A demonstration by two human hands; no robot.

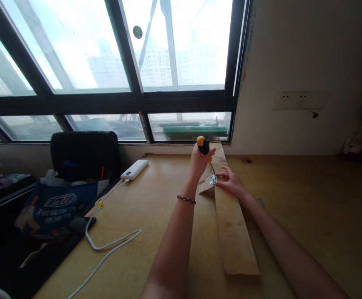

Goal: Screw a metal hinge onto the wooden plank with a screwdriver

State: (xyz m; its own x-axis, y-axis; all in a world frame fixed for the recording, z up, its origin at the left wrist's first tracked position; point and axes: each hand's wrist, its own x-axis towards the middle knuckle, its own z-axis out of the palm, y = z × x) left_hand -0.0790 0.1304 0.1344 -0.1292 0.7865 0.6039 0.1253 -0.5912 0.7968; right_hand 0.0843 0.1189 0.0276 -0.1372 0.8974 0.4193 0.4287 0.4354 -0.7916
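My left hand (199, 161) is wrapped round the handle of a screwdriver (203, 145) with a black and yellow grip. Its shaft slants down toward a metal hinge (213, 179) at the left edge of a long wooden board (235, 232). A smaller wood piece (206, 185) lies against the board's left side, under the hinge. With fingertips at the hinge, my right hand (230, 181) rests on the board and pinches the hinge's right edge. Whether a screw sits under the screwdriver tip is too small to tell.
Right of the board lies a small metal piece (261, 201) on the table (308, 232). A white power strip (134, 170) with a white cable (106, 245) occupies the left side. Beyond the left edge are a black chair (84, 145) and a blue bag (56, 207). A window (181, 99) stands behind.
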